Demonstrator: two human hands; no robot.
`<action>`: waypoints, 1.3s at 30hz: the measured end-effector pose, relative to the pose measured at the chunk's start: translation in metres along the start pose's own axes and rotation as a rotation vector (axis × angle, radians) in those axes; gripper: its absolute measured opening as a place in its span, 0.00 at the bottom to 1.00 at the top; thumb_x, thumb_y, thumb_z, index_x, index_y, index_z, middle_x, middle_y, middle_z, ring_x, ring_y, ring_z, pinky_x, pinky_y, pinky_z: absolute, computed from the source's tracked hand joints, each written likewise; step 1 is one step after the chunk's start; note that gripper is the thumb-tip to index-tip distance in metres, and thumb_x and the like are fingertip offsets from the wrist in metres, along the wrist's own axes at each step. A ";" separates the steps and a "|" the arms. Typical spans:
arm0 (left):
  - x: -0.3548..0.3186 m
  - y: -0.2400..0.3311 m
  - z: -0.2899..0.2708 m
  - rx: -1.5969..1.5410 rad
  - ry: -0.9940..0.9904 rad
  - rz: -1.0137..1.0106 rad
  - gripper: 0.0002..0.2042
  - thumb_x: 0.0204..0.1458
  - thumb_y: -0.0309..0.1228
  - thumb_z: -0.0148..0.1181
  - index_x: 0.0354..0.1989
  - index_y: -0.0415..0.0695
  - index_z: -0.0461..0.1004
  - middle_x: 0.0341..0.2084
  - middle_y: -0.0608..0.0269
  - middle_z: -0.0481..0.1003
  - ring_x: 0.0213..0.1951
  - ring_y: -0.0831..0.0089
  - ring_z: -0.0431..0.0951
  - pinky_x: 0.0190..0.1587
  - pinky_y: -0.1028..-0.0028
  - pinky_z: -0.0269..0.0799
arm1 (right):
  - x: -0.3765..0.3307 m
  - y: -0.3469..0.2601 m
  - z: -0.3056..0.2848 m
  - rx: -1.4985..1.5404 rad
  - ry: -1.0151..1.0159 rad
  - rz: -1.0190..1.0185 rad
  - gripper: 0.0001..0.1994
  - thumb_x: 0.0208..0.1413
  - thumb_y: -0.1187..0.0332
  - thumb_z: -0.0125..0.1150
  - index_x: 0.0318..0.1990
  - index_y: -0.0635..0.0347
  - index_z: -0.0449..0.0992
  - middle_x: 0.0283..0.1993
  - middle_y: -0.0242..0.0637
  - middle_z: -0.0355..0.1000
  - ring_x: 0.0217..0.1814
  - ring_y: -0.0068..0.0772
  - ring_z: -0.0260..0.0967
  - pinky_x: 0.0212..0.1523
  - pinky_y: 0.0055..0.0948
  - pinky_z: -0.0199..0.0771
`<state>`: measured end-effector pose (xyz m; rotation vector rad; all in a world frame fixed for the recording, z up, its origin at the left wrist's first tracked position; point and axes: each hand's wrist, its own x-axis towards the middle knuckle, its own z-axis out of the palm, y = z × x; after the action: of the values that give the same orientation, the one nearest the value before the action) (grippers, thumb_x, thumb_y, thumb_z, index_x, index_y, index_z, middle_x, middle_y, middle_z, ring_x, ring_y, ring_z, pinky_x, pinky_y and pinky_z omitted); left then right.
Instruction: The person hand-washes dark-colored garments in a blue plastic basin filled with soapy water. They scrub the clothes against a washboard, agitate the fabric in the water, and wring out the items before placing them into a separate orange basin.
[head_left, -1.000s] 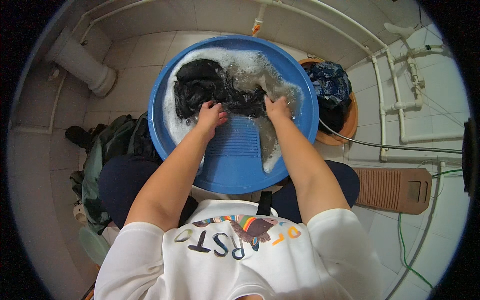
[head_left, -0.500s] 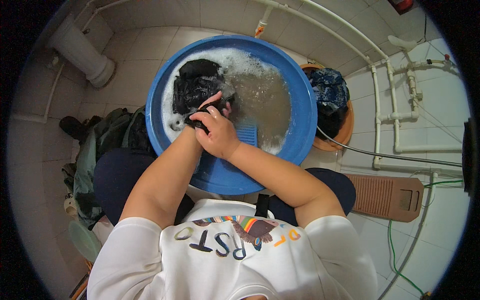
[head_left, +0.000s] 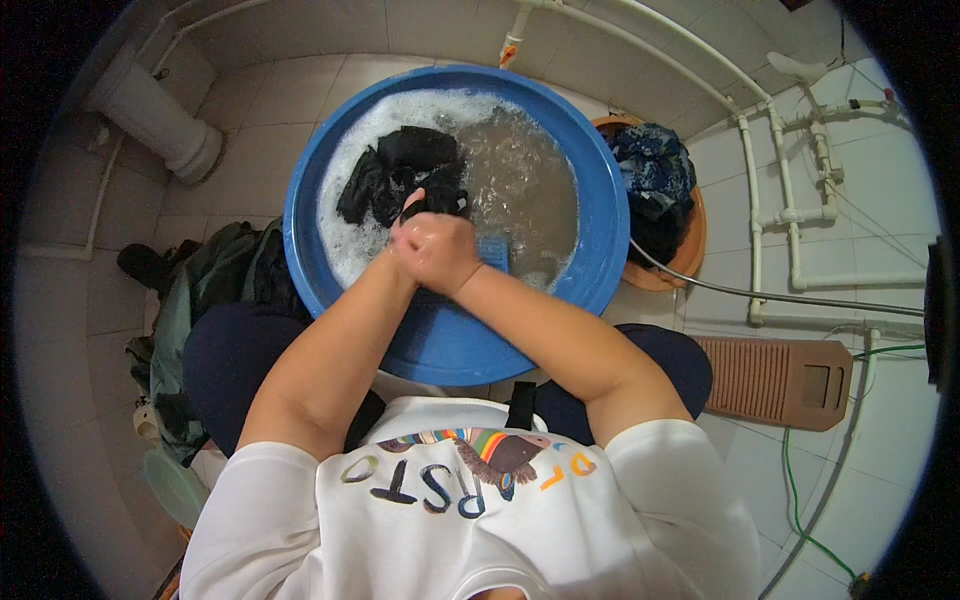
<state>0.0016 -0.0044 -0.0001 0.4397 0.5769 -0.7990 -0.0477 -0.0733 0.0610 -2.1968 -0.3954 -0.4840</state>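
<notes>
A wet black garment point(head_left: 415, 150) lies bunched in the left half of a round blue tub point(head_left: 440, 372), partly under grey soapy water and foam. Both my hands meet at its near edge. My left hand point(head_left: 408, 208) is mostly hidden behind the right; a thumb or finger shows against the black cloth it grips. My right hand point(head_left: 441, 250) is closed in a fist over the left, knuckles up, gripping a bit of the garment that its fingers largely cover. Just right of the fist, a blue ribbed washboard point(head_left: 494, 254) shows partly above the water.
An orange basin point(head_left: 688, 250) with dark and blue patterned clothes point(head_left: 655, 180) stands right of the tub. A grey hose point(head_left: 780, 297) crosses toward it. Further right lies a brown washboard point(head_left: 775, 383) beside white pipes point(head_left: 757, 230). Green-grey clothes point(head_left: 200, 300) are heaped at the left.
My right hand has rolled over into a tighter fist, covering the cloth that showed by my left wrist. The black garment has shifted and spread, and the water is more stirred.
</notes>
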 end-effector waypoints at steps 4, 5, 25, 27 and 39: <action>-0.023 -0.010 0.039 0.091 0.216 0.035 0.20 0.52 0.46 0.41 0.41 0.44 0.69 0.40 0.59 0.71 0.44 0.62 0.70 0.50 0.62 0.62 | 0.005 0.073 -0.021 -0.401 0.016 0.486 0.17 0.52 0.55 0.45 0.25 0.57 0.73 0.29 0.45 0.70 0.32 0.50 0.68 0.32 0.44 0.68; -0.026 -0.010 0.045 0.115 0.116 0.091 0.20 0.52 0.47 0.41 0.43 0.44 0.68 0.41 0.59 0.71 0.45 0.62 0.69 0.52 0.62 0.59 | 0.008 0.084 -0.032 -0.420 -0.020 0.652 0.19 0.52 0.52 0.44 0.25 0.58 0.73 0.30 0.46 0.70 0.32 0.51 0.68 0.33 0.45 0.67; -0.012 0.024 0.017 -0.027 0.072 0.161 0.27 0.48 0.55 0.47 0.43 0.40 0.65 0.39 0.56 0.69 0.41 0.60 0.69 0.52 0.61 0.59 | 0.014 0.049 0.007 0.226 0.115 0.173 0.13 0.40 0.64 0.60 0.27 0.67 0.71 0.32 0.46 0.66 0.36 0.46 0.65 0.38 0.33 0.66; -0.038 0.025 0.028 0.150 -0.052 0.160 0.26 0.50 0.54 0.41 0.43 0.42 0.66 0.40 0.57 0.70 0.42 0.61 0.70 0.52 0.63 0.60 | 0.012 0.006 0.007 0.230 0.074 -0.052 0.11 0.38 0.64 0.60 0.25 0.64 0.70 0.31 0.45 0.66 0.32 0.46 0.65 0.34 0.35 0.67; -0.029 -0.015 0.047 0.191 0.092 -0.010 0.25 0.54 0.52 0.35 0.46 0.45 0.66 0.48 0.57 0.66 0.48 0.62 0.66 0.51 0.62 0.62 | 0.015 0.042 -0.019 -0.125 0.122 0.321 0.10 0.45 0.62 0.53 0.20 0.57 0.73 0.26 0.44 0.70 0.28 0.48 0.67 0.27 0.38 0.68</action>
<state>-0.0116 -0.0250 0.0522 0.6516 0.5915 -0.8505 -0.0199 -0.1121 0.0507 -2.2807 0.0561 -0.4718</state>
